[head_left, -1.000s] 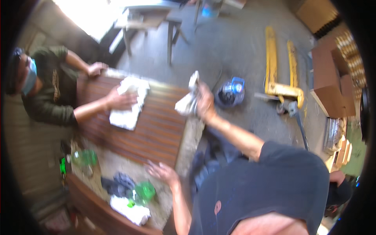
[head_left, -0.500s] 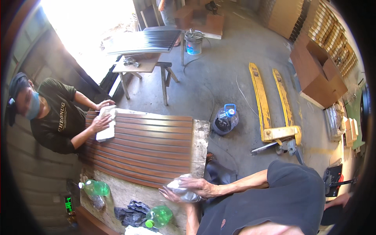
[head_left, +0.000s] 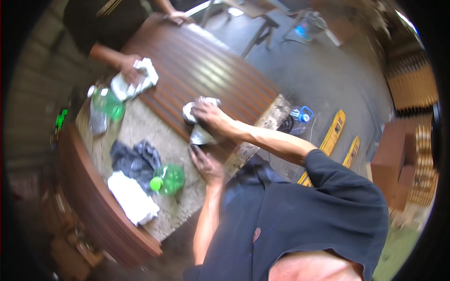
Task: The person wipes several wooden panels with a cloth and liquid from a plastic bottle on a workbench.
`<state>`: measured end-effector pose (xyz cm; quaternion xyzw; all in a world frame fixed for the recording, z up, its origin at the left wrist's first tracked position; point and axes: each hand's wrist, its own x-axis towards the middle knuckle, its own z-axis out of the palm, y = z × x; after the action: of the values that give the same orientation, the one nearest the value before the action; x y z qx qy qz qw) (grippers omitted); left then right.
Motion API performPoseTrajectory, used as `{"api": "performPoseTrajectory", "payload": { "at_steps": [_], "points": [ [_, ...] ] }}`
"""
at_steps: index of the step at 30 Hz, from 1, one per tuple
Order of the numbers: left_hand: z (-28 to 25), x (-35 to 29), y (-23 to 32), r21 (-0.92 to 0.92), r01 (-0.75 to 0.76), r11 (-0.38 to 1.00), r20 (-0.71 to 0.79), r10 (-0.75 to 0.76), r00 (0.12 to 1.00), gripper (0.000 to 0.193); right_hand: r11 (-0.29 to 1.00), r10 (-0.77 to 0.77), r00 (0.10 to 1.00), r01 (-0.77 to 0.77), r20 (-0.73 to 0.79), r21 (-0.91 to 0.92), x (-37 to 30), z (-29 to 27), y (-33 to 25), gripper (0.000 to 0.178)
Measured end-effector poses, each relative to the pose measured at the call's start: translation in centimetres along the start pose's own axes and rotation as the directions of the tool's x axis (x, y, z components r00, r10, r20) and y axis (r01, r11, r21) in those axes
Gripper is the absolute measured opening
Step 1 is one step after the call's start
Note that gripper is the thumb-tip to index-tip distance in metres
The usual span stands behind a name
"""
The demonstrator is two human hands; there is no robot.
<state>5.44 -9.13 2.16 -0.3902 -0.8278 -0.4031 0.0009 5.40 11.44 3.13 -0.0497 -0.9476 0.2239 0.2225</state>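
A brown ribbed panel lies on a worn, pale table top. My right hand presses a crumpled white cloth onto the panel near its front edge, fingers closed over it. A loose end of that cloth hangs toward my left hand, which rests at the panel's near edge with its fingers stretched apart. Across the panel, a co-worker's hand holds another white cloth at the left edge. That person's other hand touches the far edge.
Green bottles, a dark crumpled plastic bag and a folded white cloth lie on the table's near left part. A curved brown panel stands beside the table. A clear water jug and yellow pallet-jack forks are on the floor at right.
The view has turned. My right hand has brought the cloth from the panel's corner onto its ribs, and my left hand has come off the cloth. One co-worker hand has left the other cloth.
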Motion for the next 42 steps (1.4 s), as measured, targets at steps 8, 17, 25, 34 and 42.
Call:
{"api": "performPoseTrajectory", "payload": {
  "at_steps": [8, 17, 25, 34, 42],
  "points": [
    [0.0, -0.5, 0.6, 0.066, 0.092, 0.994, -0.077, -0.087, 0.993, 0.052, 0.941, -0.339, 0.932, 0.336, 0.13, 0.05, -0.5, -3.7, 1.7, 0.049],
    [0.8, -2.7, -0.2, 0.159, 0.12, 0.98, -0.17, -0.093, 0.981, 0.037, 0.821, -0.552, 0.826, 0.512, 0.118, 0.252, 0.7, 1.2, -3.0, 0.036],
    [1.6, 2.1, 1.5, 0.116, 0.034, 0.993, -0.118, -0.02, 0.993, 0.033, 0.93, -0.308, 0.931, 0.338, -0.195, 0.145, 12.3, 0.1, 7.4, 0.024],
    [1.8, 1.5, 3.3, 0.233, 0.188, 0.954, -0.23, -0.133, 0.964, 0.047, 0.822, -0.567, 0.815, 0.551, 0.122, 0.142, -5.6, -5.7, 10.3, 0.052],
    [2.5, -1.2, 2.2, 0.358, 0.119, 0.926, -0.174, -0.06, 0.983, 0.04, 0.857, -0.106, 0.985, 0.02, 0.138, 0.515, -5.7, 1.4, 6.3, 0.049]
  ]
}}
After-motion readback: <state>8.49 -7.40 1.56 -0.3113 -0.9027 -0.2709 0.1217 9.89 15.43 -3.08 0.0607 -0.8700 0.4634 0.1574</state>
